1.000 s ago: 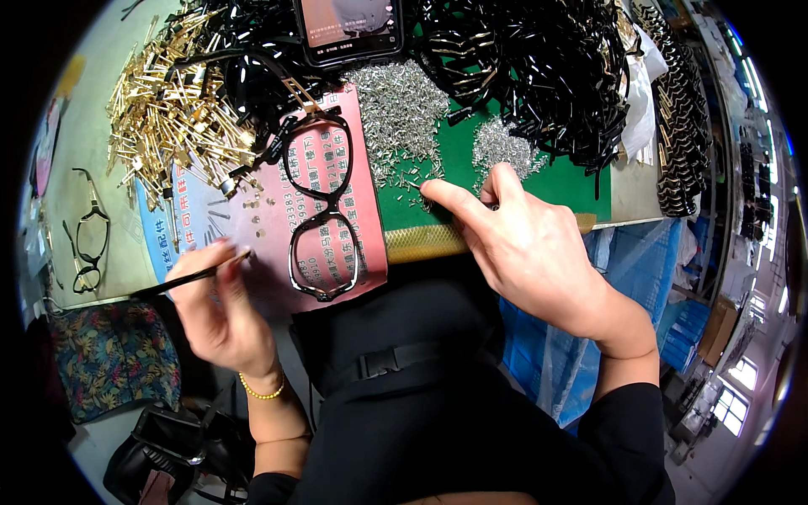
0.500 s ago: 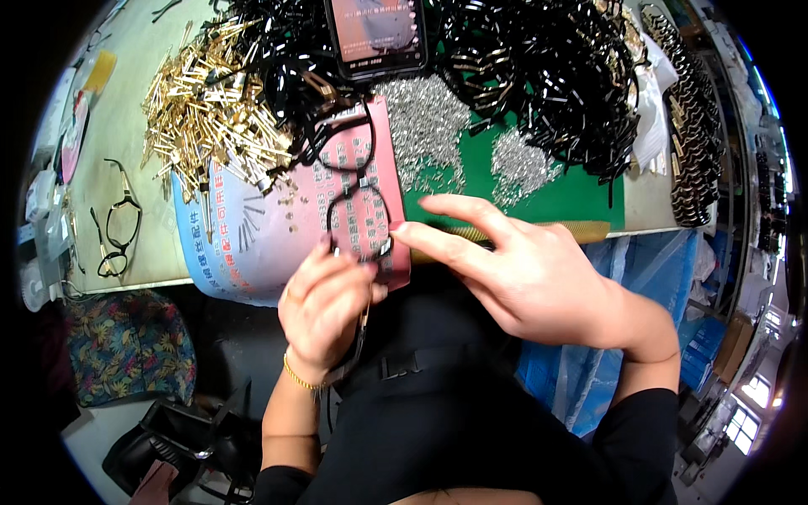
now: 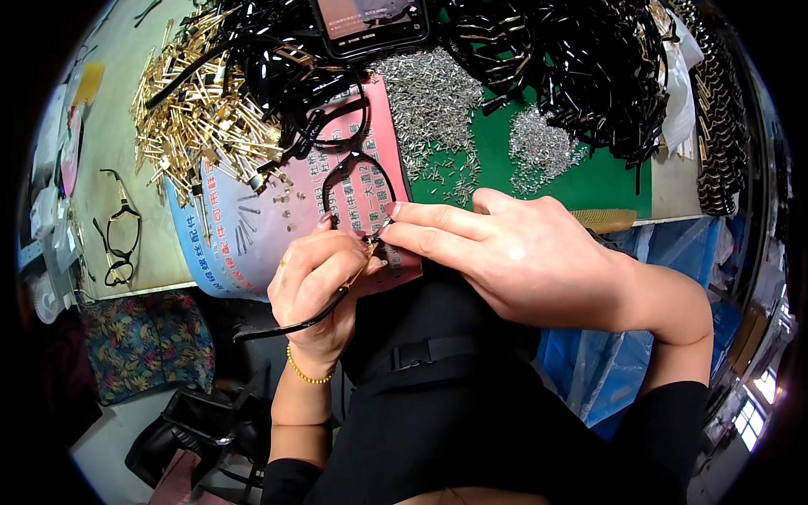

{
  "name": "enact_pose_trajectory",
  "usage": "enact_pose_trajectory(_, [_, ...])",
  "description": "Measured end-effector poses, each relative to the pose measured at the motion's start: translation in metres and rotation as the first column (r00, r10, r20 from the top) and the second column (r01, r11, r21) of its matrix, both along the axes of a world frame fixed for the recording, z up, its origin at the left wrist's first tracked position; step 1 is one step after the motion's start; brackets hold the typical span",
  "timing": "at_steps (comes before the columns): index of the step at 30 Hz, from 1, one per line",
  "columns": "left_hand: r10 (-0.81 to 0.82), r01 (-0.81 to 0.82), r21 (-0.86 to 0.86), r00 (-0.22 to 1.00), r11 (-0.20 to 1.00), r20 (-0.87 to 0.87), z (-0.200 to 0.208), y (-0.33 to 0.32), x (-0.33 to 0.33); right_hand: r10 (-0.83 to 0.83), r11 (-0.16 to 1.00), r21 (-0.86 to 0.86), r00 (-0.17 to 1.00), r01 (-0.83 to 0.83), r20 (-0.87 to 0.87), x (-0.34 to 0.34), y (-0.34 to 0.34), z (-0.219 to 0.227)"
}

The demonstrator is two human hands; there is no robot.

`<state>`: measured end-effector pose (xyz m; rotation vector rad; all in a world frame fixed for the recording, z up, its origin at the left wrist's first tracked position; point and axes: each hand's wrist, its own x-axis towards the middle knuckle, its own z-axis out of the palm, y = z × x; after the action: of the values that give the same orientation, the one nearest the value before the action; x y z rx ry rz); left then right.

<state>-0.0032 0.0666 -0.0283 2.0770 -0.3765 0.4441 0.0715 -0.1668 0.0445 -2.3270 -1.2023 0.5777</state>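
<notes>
One black plastic spectacle frame at the table edge is pinched at its hinge corner by right hand, while left hand clamps a black temple arm against it, beside loose silver screws.

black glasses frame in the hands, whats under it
Under the black glasses frame lies a pink printed sheet on the table. Left hand and right hand cover the frame's near corner and the sheet there.
</notes>
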Motion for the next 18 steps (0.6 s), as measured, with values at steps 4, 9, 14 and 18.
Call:
enact_pose_trajectory(4, [-0.034, 0.035, 0.162, 0.999, 0.986, -0.007, 0.011, -0.002, 0.005, -0.005, 0.999, 0.043, 1.000, 0.005, -0.010, 0.002, -0.001, -0.003])
enact_pose_trajectory(9, [-0.136, 0.137, -0.009, 0.966, 0.991, -0.220, 0.018, 0.012, 0.018, 0.023, 0.999, 0.049, 0.999, -0.022, -0.032, 0.006, -0.002, -0.001])
enact_pose_trajectory(14, [-0.172, 0.197, 0.226, 0.977, 0.954, -0.125, 0.029, 0.008, 0.016, 0.043, 0.996, 0.076, 0.998, -0.039, -0.045, 0.009, -0.001, -0.003])
enact_pose_trajectory(18, [-0.185, 0.200, 0.048, 0.958, 0.979, -0.220, 0.025, 0.013, 0.028, 0.053, 0.996, 0.079, 0.996, -0.047, -0.067, 0.011, -0.001, -0.004])
